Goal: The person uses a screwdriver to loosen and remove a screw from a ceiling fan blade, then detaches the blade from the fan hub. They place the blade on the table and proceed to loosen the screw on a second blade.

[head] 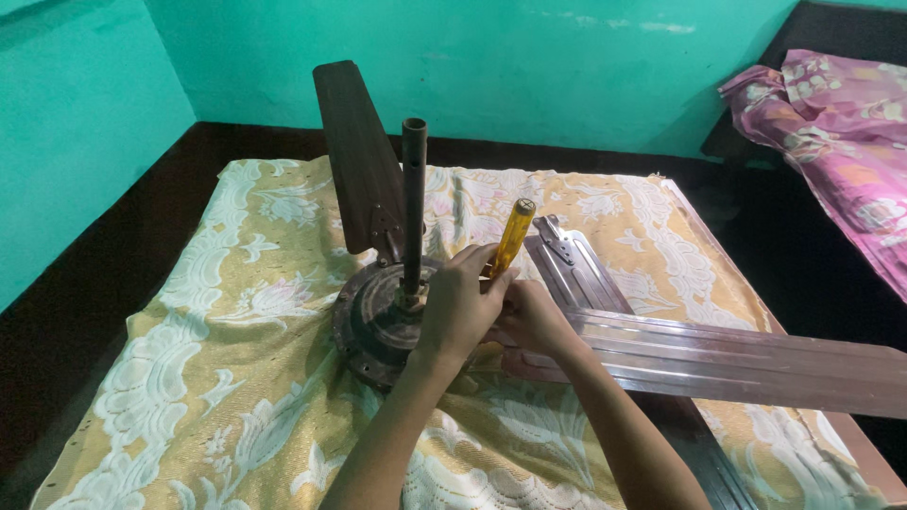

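- Yellow screwdriver (511, 238) stood tilted above the fan motor (378, 321), its handle closed in the left hand (460, 307).
- Right hand (531, 316) pressed on a blade (718, 357) beside the motor; whether its grip was closed, I cannot tell.
- Motor lay on a flowered cloth (236, 378), rod (414, 203) upright.

Yellow screwdriver handle (512, 236), brown fan blade (357, 156), gold-white floral cloth (236, 312).

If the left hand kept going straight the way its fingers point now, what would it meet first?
Probably nothing new: the left hand already grips the yellow translucent screwdriver handle. Beyond it lies the detached brown metal fan blade on the floral cloth, though depth is unclear.
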